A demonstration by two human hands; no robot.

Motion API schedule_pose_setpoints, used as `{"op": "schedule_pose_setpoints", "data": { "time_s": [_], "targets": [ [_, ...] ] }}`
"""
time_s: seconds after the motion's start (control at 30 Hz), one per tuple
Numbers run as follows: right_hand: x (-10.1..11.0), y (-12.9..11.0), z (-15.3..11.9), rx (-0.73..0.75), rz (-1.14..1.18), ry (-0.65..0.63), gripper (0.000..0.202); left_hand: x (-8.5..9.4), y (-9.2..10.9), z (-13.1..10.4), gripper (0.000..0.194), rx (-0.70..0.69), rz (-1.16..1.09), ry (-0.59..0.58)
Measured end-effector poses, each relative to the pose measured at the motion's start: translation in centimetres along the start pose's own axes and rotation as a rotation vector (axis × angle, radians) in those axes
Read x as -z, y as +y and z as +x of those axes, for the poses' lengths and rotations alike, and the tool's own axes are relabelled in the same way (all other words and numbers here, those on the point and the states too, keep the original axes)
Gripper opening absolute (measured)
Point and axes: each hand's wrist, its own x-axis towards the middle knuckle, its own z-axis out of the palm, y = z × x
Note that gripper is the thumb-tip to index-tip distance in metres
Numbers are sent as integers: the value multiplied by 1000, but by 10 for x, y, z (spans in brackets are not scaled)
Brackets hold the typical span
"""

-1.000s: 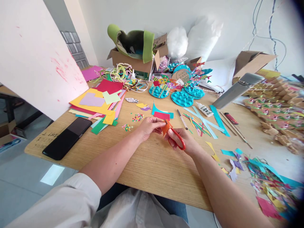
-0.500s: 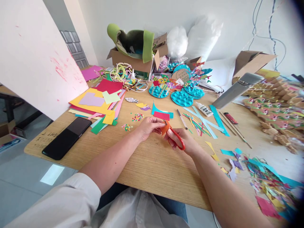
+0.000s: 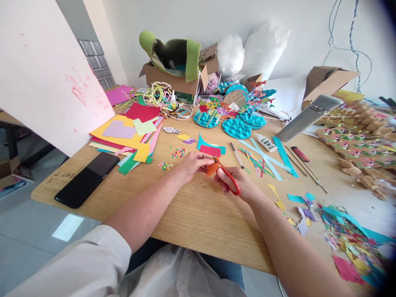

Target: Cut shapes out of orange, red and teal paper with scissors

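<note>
Over the grainy wooden table [image 3: 198, 214], the left hand [image 3: 192, 165] pinches a small orange paper scrap [image 3: 213, 168] between its fingers. The right hand [image 3: 238, 183] grips red-handled scissors [image 3: 230, 181], whose blades meet the scrap's edge. Flat coloured paper sheets [image 3: 123, 134] lie stacked nearby.

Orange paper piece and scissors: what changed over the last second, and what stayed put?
The orange paper piece has turned slightly and sits a bit lower-left in the left hand. The right hand has kept the red-handled scissors at the paper's edge, barely shifting. Both grips are unchanged. The black phone and glue bottle lie as before.
</note>
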Motion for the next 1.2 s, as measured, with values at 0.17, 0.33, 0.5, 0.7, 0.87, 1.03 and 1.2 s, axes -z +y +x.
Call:
{"op": "schedule_pose_setpoints", "data": {
  "time_s": [0.17, 0.33, 0.5, 0.7, 0.87, 1.03, 1.2],
  "targets": [
    [1, -1, 0, -6, 0, -33, 64, 1, 0, 1, 24, 7, 8, -3],
    [1, -2, -1, -12, -7, -39, 63, 1, 1, 1, 25, 5, 21, -9],
    [1, -4, -2, 0, -14, -40, 64, 2, 1, 1, 27, 5, 33, -5],
    [0, -5, -1, -13, -26, -27, 68, 3, 1, 1, 27, 15, 34, -3],
    [0, -5, -1, -24, -29, -21, 68, 2, 1, 2, 27, 22, 29, -8],
    [-1, -6, -1, -38, -21, -14, 68, 1, 2, 1, 26, 23, 11, 16],
    [-1, -6, -1, -40, 4, -20, 68, 1, 2, 0, 25, 31, 25, 29]
  ]
}}
